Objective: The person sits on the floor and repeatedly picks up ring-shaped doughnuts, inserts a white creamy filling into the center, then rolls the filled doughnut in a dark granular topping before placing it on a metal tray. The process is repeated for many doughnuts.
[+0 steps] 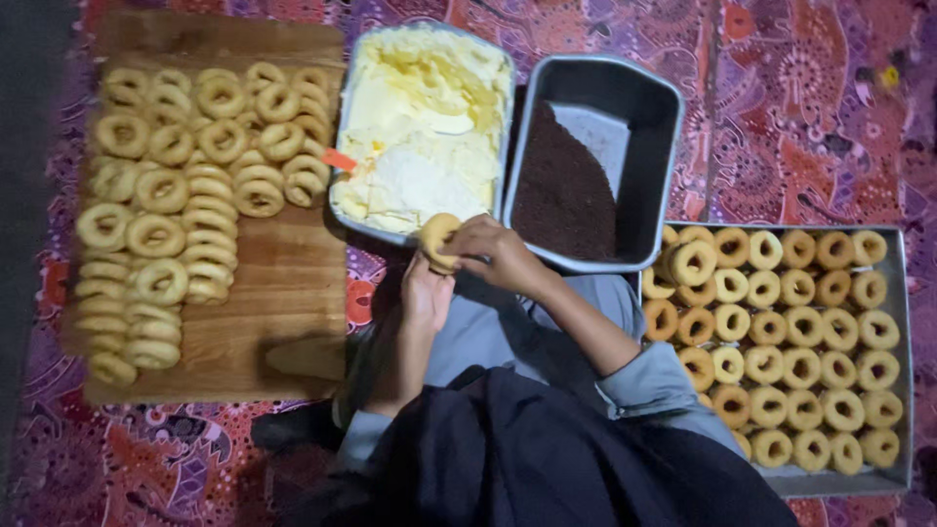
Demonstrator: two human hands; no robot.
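Observation:
Both hands meet over my lap, just in front of the trays. My left hand (426, 291) holds a pale ring donut (436, 234) from below. My right hand (500, 252) grips the same donut from the right, fingers curled over it. The donut sits right at the near edge of a metal tray of pale yellow cream (426, 117). An orange-handled tool (340, 159) rests in the cream at the tray's left side. To the right of the cream stands a dark tray (652, 117) partly filled with chocolate sprinkles (564, 190).
A wooden board (278, 283) on the left carries several pale ring donuts (161, 190). On the right, a metal tray (903, 293) holds rows of golden-brown ring donuts (800, 327). All of it lies on a red and purple patterned cloth (800, 88).

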